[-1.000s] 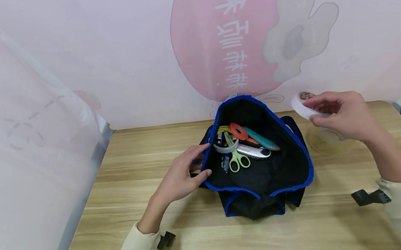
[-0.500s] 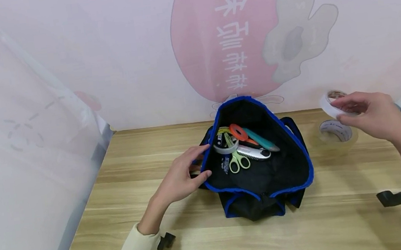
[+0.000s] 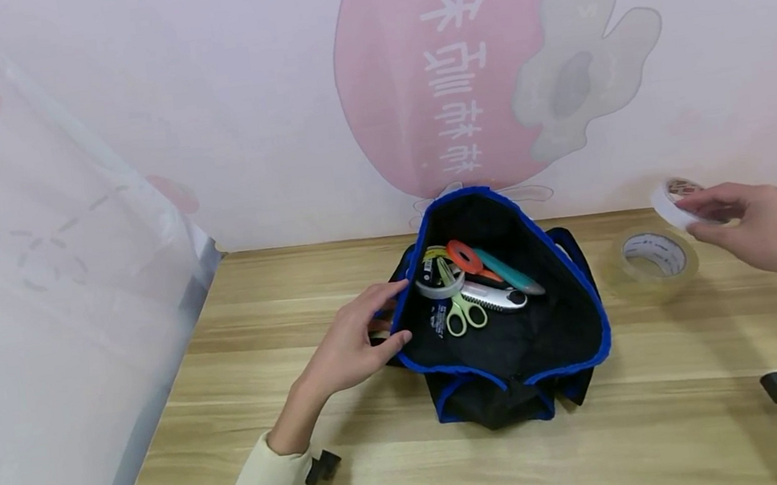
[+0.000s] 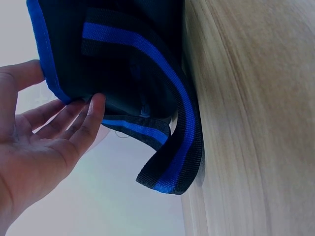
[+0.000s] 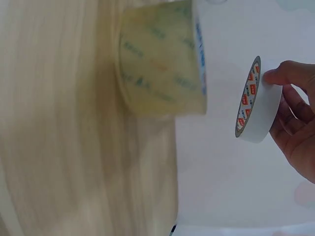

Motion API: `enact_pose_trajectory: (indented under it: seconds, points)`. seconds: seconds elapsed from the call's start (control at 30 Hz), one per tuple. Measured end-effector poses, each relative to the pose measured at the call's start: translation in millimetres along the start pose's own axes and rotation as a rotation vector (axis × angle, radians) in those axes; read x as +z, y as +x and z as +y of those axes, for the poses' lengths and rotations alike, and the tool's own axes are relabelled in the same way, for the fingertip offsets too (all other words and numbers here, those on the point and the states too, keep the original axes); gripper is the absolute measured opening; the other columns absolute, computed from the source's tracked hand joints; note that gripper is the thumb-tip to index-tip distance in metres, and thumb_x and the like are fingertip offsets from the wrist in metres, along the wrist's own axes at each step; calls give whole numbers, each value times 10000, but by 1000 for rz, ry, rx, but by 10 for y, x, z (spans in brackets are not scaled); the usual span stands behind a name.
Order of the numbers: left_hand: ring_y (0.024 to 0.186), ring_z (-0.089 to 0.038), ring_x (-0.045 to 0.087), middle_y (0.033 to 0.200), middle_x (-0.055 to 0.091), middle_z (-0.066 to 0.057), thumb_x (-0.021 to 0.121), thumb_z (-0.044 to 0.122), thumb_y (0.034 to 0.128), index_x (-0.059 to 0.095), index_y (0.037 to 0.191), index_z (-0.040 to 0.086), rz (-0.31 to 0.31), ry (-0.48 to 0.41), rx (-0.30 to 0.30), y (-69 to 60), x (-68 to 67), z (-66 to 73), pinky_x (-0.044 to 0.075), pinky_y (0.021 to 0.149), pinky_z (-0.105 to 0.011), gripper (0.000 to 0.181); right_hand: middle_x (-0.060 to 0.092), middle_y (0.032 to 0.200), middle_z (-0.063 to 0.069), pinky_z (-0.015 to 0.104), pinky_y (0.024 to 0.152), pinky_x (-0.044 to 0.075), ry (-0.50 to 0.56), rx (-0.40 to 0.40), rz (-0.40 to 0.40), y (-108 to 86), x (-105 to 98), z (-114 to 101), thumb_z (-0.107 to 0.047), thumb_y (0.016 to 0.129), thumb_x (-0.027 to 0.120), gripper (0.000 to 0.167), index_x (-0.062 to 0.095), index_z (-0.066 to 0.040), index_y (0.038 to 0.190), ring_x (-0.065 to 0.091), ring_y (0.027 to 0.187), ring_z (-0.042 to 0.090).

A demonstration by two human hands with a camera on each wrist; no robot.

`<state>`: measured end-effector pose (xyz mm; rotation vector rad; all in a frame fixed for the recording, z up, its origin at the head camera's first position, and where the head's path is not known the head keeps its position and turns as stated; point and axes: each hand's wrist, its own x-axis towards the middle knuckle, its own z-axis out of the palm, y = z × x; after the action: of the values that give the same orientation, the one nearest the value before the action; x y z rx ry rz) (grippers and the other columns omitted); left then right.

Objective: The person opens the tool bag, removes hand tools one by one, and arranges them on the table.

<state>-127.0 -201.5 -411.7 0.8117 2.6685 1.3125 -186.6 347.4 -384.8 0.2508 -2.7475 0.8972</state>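
Observation:
My right hand (image 3: 758, 225) pinches a roll of white tape (image 3: 672, 209) between thumb and fingers, raised at the table's far right. In the right wrist view the tape roll (image 5: 261, 105) shows a printed core. Beneath it and to its left, a wide roll of clear packing tape (image 3: 668, 253) stands on the table. My left hand (image 3: 353, 340) touches the left rim of an upright black tool bag (image 3: 511, 349) with blue trim, thumb and forefinger spread along the edge. Its fingers look relaxed in the left wrist view, beside the bag's strap (image 4: 179, 93).
Inside the bag lie green scissors (image 3: 465, 314), a white-grey cutter (image 3: 493, 295), a teal tool (image 3: 508, 270), an orange ring-ended item (image 3: 464, 256) and a pale tape roll (image 3: 441, 291). A printed cloth (image 3: 258, 129) hangs behind the wooden table (image 3: 259, 315).
My right hand has moved right with the white tape roll, away from the bag, uncovering the packing tape roll. My left hand and the bag have stayed put.

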Motion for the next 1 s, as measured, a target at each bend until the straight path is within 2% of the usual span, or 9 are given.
enact_pose_trajectory:
  seconds: [0.07, 0.13, 0.2, 0.33, 0.57, 0.73, 0.9, 1.0]
  points:
    - [1224, -365, 696, 1517, 597, -107, 787, 112, 975, 505, 1600, 116, 0, 2, -2, -3, -1, 2, 651, 986, -418, 686, 784, 1055, 50, -24, 656, 424, -5, 14, -3, -1, -2, 55, 40, 889, 817, 332, 769, 41, 1217, 488, 806, -276]
    - [1226, -366, 695, 1518, 596, -111, 787, 113, 975, 506, 1600, 117, 0, 3, -4, -7, -2, 3, 651, 987, -420, 685, 791, 1042, 85, -22, 656, 424, -12, 19, -8, -1, -2, 115, 41, 887, 818, 333, 765, 50, 1216, 485, 800, -270]
    - [1231, -366, 694, 1517, 598, -118, 788, 109, 973, 508, 1598, 114, 2, 3, -5, -11, -3, 3, 651, 987, -420, 685, 763, 1077, 279, -24, 659, 421, -15, 13, -11, -1, 5, 178, 55, 877, 820, 338, 759, 69, 1209, 481, 793, -262]
    - [1242, -359, 688, 1523, 595, -133, 787, 107, 974, 508, 1597, 110, 3, 3, -3, -16, -5, 2, 653, 985, -417, 683, 726, 1104, 372, -20, 649, 420, -20, 1, -23, -7, 21, 313, 60, 880, 810, 341, 745, 90, 1214, 464, 791, -269]
    - [1244, -368, 686, 1521, 594, -151, 785, 107, 977, 504, 1601, 116, -2, 0, 2, -12, -6, 11, 653, 987, -418, 685, 693, 1216, 401, -42, 647, 376, -60, 32, -50, -32, 71, 502, 1, 926, 792, 333, 737, 65, 1249, 398, 824, -309]
    - [1252, -369, 679, 1528, 589, -141, 782, 104, 980, 501, 1602, 116, -5, -3, 6, -7, -8, 12, 652, 987, -411, 683, 668, 1267, 402, -45, 659, 398, -39, 33, -60, -29, 134, 619, 30, 929, 773, 336, 723, 82, 1258, 398, 836, -319]
    - [1249, -367, 682, 1517, 593, -155, 781, 99, 979, 504, 1599, 108, -3, -7, 8, -7, -5, 9, 653, 985, -419, 679, 637, 1334, 397, -45, 675, 413, -28, 3, -87, -6, 193, 735, 72, 902, 778, 351, 720, 94, 1247, 409, 853, -309]
    - [1247, -380, 684, 1512, 595, -154, 781, 94, 978, 505, 1597, 104, -3, -13, 7, -7, -1, 10, 653, 986, -435, 678, 678, 1278, 373, -36, 685, 444, -14, -51, -81, 7, 235, 828, 112, 849, 808, 349, 743, 102, 1192, 460, 856, -282]
